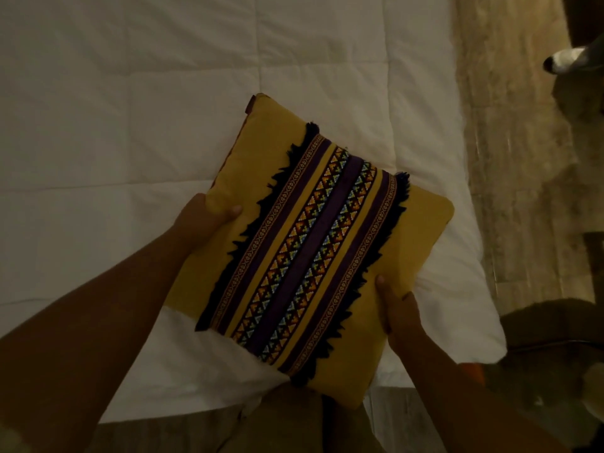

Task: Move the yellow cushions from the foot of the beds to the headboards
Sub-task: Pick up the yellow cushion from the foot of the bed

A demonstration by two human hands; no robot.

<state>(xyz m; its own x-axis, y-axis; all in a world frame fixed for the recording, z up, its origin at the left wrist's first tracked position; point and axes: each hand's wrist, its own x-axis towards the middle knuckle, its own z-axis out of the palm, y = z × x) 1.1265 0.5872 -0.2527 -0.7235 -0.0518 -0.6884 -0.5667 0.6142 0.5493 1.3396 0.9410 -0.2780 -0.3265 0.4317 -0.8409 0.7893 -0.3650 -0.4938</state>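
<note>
While both hands — left hand (202, 220), right hand (397, 308) — clasp its opposite edges, the yellow cushion (313, 243) shows a dark-fringed patterned band above the white quilt (130, 109) — tan floor (510, 158) alongside.

You have one yellow cushion (330, 243) here: square, turned diagonally, face up over the near corner of the white bed (130, 125). A woven band of purple stripes and small coloured triangles runs across its middle, edged with dark fringe.
</note>
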